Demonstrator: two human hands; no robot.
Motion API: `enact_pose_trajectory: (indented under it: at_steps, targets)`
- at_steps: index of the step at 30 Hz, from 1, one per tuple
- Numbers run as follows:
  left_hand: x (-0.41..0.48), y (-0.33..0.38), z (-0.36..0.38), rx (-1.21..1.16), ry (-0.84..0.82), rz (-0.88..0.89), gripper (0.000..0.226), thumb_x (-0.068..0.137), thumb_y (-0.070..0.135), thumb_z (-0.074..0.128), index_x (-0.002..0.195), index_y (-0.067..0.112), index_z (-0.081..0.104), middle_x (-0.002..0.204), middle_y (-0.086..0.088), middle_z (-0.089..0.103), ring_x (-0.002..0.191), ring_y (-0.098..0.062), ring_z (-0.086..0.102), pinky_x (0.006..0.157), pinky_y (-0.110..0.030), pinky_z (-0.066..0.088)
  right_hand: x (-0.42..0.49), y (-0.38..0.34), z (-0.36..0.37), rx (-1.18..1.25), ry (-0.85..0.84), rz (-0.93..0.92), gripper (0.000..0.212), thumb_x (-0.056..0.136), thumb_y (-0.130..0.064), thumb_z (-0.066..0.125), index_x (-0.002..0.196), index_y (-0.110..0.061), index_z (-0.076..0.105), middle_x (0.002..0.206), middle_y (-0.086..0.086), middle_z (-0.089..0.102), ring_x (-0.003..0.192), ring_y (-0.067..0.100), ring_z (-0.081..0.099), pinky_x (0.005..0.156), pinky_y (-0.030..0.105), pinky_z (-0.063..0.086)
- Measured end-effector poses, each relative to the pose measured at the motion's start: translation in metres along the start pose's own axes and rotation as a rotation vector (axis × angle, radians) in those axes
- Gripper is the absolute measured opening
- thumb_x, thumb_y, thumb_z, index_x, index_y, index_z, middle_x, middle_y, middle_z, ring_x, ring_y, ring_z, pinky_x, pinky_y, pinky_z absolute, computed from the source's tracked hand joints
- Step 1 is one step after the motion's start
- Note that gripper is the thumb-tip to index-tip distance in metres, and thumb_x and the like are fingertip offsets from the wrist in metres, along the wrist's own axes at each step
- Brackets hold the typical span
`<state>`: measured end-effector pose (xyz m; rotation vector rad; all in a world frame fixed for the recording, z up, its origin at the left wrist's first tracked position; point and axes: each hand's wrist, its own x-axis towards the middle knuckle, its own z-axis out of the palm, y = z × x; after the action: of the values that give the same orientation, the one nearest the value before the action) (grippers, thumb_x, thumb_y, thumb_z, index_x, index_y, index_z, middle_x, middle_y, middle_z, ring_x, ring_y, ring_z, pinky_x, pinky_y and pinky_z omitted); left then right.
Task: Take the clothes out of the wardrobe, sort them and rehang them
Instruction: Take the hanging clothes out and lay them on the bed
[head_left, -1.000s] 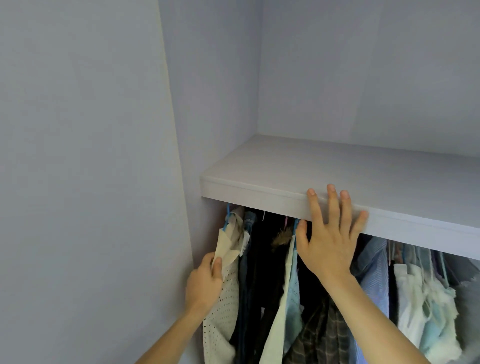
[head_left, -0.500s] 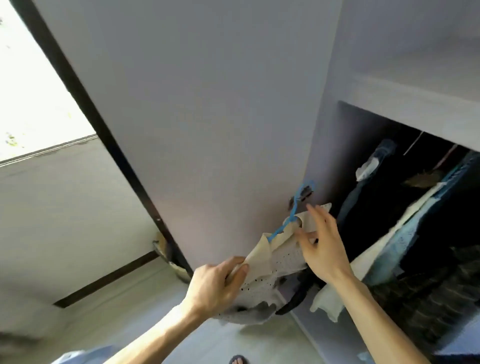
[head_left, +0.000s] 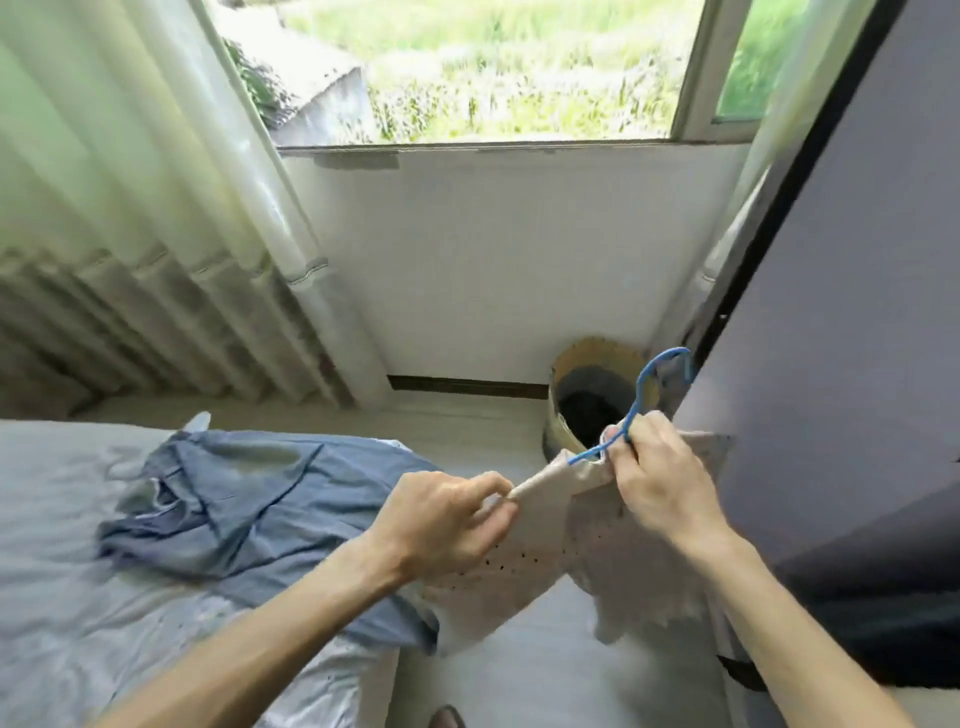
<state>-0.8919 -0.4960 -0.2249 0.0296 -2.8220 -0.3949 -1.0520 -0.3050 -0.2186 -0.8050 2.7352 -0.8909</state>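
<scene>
My left hand (head_left: 447, 519) pinches the shoulder of a cream top (head_left: 613, 545), my right hand (head_left: 665, 483) grips its blue hanger (head_left: 644, 395), just off the bed's (head_left: 52, 519) right edge where a blue shirt (head_left: 249, 499) lies; sorting and rehanging look still to do.

Both bare hands held out in front of the body, each one gripping

The left hand (head_left: 447, 519) is curled, back up, its thumb and fingertips pinching one shoulder of a cream top (head_left: 597, 545). The right hand (head_left: 665, 483) sits slightly higher and further right, near the left but apart from it, fingers bent, pinching the neck of a blue hanger (head_left: 638, 400) at the top's collar. The left forearm (head_left: 249, 649) comes in from the lower left and the right forearm (head_left: 810, 649) from the lower right, both bare and converging forward, wrists roughly straight.
</scene>
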Motion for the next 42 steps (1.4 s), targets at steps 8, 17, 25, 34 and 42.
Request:
enact_pose_trajectory:
  at_steps: [8,17,25,34,42]
  targets:
    - [-0.035,-0.067,-0.061,-0.264,-0.052,-0.383,0.026,0.094,0.036,0.060,0.120,0.034,0.065,0.104,0.014,0.068,0.086,0.001,0.055,0.081,-0.022,0.049,0.016,-0.121,0.086,0.003,-0.155,-0.198,0.024,0.103,-0.035,0.041,0.099,-0.019,0.059,0.095,-0.004,0.049,0.082,0.015,0.053,0.060,0.026,0.037]
    - [-0.056,-0.106,-0.083,-0.575,0.068,-0.735,0.025,0.099,0.035,0.054,0.118,0.033,0.070,0.097,0.012,0.071,0.091,-0.004,0.062,0.080,-0.020,0.047,0.037,-0.189,0.122,0.216,-0.223,-0.451,0.013,0.092,-0.025,0.065,0.105,-0.029,0.067,0.107,-0.012,0.055,0.095,0.002,0.059,0.085,0.021,0.047]
    - [-0.055,-0.134,-0.115,-0.556,0.336,-0.894,0.013,0.088,0.046,0.068,0.087,0.036,0.075,0.067,0.028,0.065,0.070,0.011,0.058,0.062,-0.009,0.038,0.095,-0.146,0.134,0.642,-0.027,0.064,0.055,0.093,-0.033,0.064,0.143,-0.022,0.043,0.145,0.004,0.038,0.111,0.008,0.054,0.096,0.030,0.044]
    - [0.005,-0.143,-0.194,-0.697,0.503,-0.873,0.028,0.083,0.046,0.077,0.105,0.032,0.069,0.065,0.007,0.064,0.074,-0.004,0.066,0.078,-0.023,0.048,0.191,-0.149,0.158,0.600,-0.458,0.062,0.122,0.067,-0.030,0.086,0.155,-0.041,0.002,0.160,0.000,0.030,0.144,0.030,0.031,0.118,0.056,0.025]
    - [0.016,-0.155,-0.200,-0.862,0.638,-1.024,0.024,0.085,0.039,0.076,0.091,0.016,0.081,0.091,-0.002,0.078,0.101,-0.022,0.072,0.103,-0.041,0.051,0.209,-0.164,0.172,0.495,-0.651,-0.064,0.032,0.081,-0.016,0.076,0.110,-0.021,0.064,0.110,0.001,0.071,0.098,0.019,0.066,0.091,0.040,0.053]
